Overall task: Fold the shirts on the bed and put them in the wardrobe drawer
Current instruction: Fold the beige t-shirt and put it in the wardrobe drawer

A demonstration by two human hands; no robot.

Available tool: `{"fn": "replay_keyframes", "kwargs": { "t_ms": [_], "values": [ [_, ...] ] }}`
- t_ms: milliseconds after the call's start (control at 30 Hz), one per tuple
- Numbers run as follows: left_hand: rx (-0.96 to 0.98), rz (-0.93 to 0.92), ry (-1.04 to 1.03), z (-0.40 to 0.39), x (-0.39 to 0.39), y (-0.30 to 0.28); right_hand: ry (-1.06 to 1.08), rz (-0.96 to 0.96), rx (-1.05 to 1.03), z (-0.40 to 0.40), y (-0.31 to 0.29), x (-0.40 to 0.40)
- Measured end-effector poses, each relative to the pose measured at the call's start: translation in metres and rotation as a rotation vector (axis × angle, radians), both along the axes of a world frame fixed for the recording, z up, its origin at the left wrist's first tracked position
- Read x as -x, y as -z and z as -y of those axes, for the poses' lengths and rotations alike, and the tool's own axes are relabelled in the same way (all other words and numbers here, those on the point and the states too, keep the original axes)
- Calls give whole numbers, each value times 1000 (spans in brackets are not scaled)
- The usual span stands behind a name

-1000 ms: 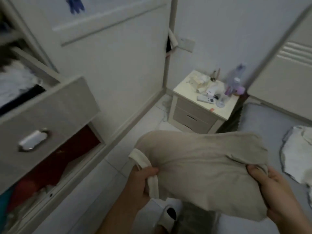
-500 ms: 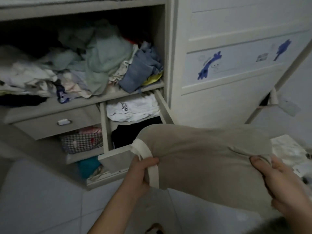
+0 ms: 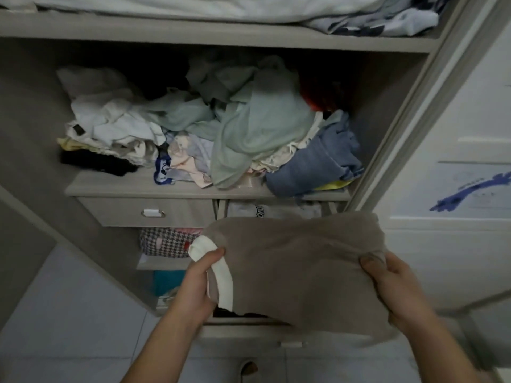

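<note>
Above the open wardrobe drawer (image 3: pixel 249 331), left hand (image 3: pixel 197 286) and right hand (image 3: pixel 398 286) pinch the folded beige shirt (image 3: pixel 298 266) at opposite edges, fingers clamped, probably keeping its folds flat.

No legible text: only blurred dark lettering on a white garment (image 3: pixel 272 210) in the drawer (image 3: pixel 249 331).

Both hands (image 3: pixel 298 286) hold the folded shirt (image 3: pixel 298 269) above the open drawer (image 3: pixel 249 331), below the clothes shelf (image 3: pixel 166 189).
</note>
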State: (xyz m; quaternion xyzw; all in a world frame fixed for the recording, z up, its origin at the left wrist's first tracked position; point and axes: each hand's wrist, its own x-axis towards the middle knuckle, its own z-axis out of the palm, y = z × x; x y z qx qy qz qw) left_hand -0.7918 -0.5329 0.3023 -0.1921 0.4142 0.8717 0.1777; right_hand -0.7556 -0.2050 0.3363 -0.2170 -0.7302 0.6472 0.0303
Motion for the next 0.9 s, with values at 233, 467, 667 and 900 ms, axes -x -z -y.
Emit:
{"fn": "replay_keyframes", "kwargs": {
  "t_ms": [233, 467, 667, 900],
  "values": [
    [42, 112, -68, -22, 72, 22, 8, 136, 35, 4, 36, 94],
    [494, 231, -66, -46, 115, 61, -162, 330, -241, 7, 77, 149],
    [531, 281, -155, -69, 130, 68, -241, 352, -300, 28, 89, 162],
    [461, 161, -215, -62, 137, 67, -119, 188, -387, 17, 85, 163]
  ]
}}
